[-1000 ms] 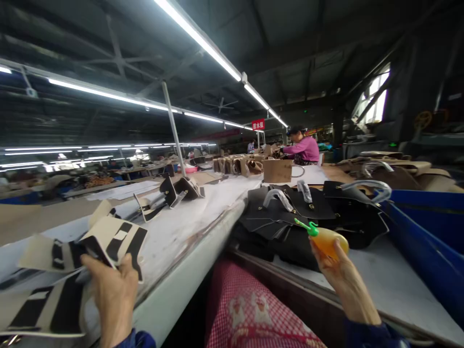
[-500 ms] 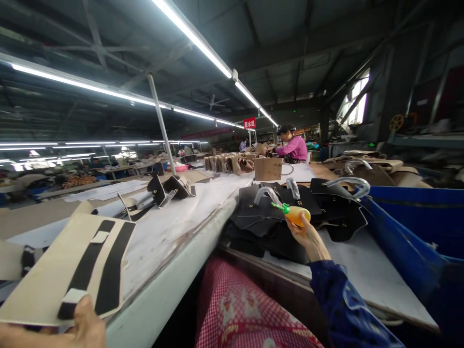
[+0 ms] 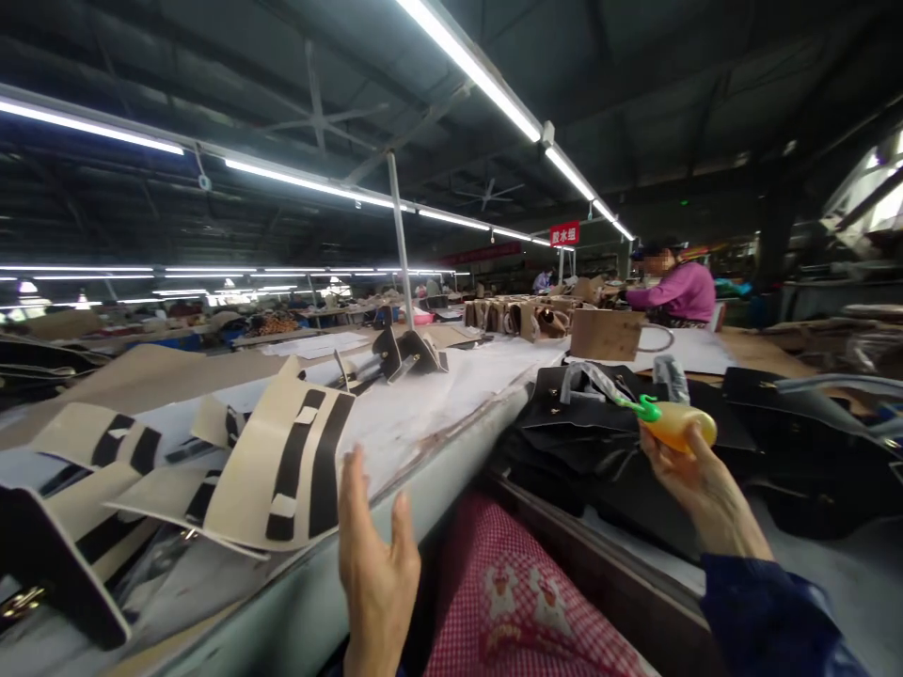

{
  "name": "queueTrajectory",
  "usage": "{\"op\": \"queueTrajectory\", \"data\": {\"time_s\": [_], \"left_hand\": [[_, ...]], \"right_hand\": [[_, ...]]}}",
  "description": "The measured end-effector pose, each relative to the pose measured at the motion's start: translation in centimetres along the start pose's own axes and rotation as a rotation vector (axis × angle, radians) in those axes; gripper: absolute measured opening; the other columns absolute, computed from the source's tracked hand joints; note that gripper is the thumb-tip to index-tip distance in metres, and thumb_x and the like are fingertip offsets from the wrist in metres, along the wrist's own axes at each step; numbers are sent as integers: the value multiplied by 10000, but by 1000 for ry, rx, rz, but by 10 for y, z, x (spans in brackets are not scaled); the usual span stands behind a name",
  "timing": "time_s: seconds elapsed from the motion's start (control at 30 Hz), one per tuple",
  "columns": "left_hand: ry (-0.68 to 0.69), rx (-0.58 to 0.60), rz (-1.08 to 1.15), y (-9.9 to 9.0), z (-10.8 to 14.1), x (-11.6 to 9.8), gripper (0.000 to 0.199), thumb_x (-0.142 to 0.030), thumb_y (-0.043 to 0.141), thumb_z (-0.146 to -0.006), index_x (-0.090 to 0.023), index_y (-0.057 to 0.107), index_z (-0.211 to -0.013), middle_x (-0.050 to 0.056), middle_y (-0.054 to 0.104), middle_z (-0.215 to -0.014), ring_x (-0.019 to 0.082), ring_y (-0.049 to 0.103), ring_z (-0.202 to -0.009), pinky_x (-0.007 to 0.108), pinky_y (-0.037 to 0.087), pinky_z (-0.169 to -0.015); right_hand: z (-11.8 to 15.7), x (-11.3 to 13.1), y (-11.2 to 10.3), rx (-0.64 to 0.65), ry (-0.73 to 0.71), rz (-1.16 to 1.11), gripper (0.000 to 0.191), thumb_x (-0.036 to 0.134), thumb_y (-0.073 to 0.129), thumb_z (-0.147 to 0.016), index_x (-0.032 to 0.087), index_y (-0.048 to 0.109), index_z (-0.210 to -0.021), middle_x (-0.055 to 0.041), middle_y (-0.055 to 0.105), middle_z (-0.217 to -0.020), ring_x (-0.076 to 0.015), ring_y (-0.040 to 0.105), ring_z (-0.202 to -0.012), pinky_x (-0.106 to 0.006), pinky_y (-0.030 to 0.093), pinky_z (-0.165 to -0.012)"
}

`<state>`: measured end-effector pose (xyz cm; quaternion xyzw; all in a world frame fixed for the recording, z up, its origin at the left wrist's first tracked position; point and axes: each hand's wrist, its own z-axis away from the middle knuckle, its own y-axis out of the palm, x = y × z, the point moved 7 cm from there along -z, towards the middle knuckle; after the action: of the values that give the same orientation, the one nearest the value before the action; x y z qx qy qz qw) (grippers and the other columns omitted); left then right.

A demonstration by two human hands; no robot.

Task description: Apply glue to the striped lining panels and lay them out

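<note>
My right hand (image 3: 695, 475) grips a yellow squeeze bottle (image 3: 681, 426) with a green nozzle pointing left, held over black bag pieces (image 3: 621, 470) that have clear-wrapped handles. My left hand (image 3: 377, 555) is raised with fingers stretched out and holds nothing. Just left of it, a cream panel with black strips (image 3: 250, 470) stands on the white-topped table (image 3: 480, 381), small white patches on one strip. Behind and left of that panel lie several similar cream pieces (image 3: 99, 432). A black flap with a gold clasp (image 3: 60, 564) is at the lower left.
Brown bag bodies (image 3: 522, 318) stand in a row farther down the table, near a brown panel with a round handle (image 3: 605, 336). A co-worker in a purple top (image 3: 677, 290) sits at the far right. A metal post (image 3: 401, 244) rises from the table.
My left hand has let go of the cream panel and moved right, fingers extended. The panel now rests on the table. My view has turned left; the right hand still holds the bottle.
</note>
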<state>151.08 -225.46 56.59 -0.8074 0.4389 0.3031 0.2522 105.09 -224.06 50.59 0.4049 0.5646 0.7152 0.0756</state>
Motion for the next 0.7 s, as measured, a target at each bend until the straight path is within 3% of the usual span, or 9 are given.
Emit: {"op": "queueTrajectory", "data": {"time_s": [0.13, 0.23, 0.3, 0.4, 0.53, 0.6, 0.7], "left_hand": [[-223, 450, 391, 85, 22, 19, 630, -447, 493, -965, -151, 335, -1498, 142, 362, -1582, 264, 498, -1340, 387, 454, -1085], [-352, 640, 545, 116, 39, 20, 639, -479, 470, -972, -190, 308, -1518, 136, 282, -1623, 271, 548, -1294, 363, 539, -968], [-418, 670, 601, 116, 45, 17, 678, -505, 484, -963, -244, 258, -1546, 101, 204, -1655, 272, 572, -1260, 360, 569, -907], [-518, 612, 661, 100, 53, 16, 756, -549, 515, -938, -329, 164, -1570, 28, 84, -1682, 272, 545, -1285, 368, 583, -903], [-780, 549, 750, 83, 79, 51, 951, -679, 602, -822, -364, 107, -1570, 17, 47, -1685, 344, 394, -1412, 450, 589, -909], [-896, 542, 782, 75, 96, 74, 1068, -730, 666, -728, -325, 143, -1566, 54, 121, -1675, 365, 309, -1460, 481, 590, -897], [-1058, 550, 864, 58, 115, 96, 973, -674, 694, -743, -269, 294, -1533, 121, 406, -1566, 360, 412, -1413, 494, 562, -953]], "right_hand": [[27, -15, 39, 114, 78, 56, 195, 218, 643, -881, 169, 656, -1069, -54, 740, -982, -159, 733, -782, -250, 632, -653], [51, -35, 60, 211, 195, 102, 231, 183, 735, -791, 171, 667, -1011, -55, 753, -941, -178, 736, -729, -261, 631, -595], [71, -50, 66, 278, 283, 133, 277, 153, 782, -727, 163, 673, -981, -59, 759, -923, -200, 741, -719, -278, 630, -561], [104, -78, 63, 361, 425, 189, 330, 148, 817, -688, 100, 685, -986, -115, 764, -913, -236, 750, -725, -305, 633, -569], [148, -115, 57, 492, 621, 167, 442, 234, 859, -685, 92, 686, -1067, -138, 762, -1039, -236, 757, -874, -282, 636, -707], [158, -128, 55, 502, 672, 94, 492, 266, 854, -706, 121, 666, -1137, -130, 737, -1156, -222, 745, -955, -244, 630, -722], [149, -142, 46, 395, 671, 40, 428, 235, 814, -765, 127, 646, -1144, -115, 749, -1123, -204, 745, -958, -230, 630, -739]]}}
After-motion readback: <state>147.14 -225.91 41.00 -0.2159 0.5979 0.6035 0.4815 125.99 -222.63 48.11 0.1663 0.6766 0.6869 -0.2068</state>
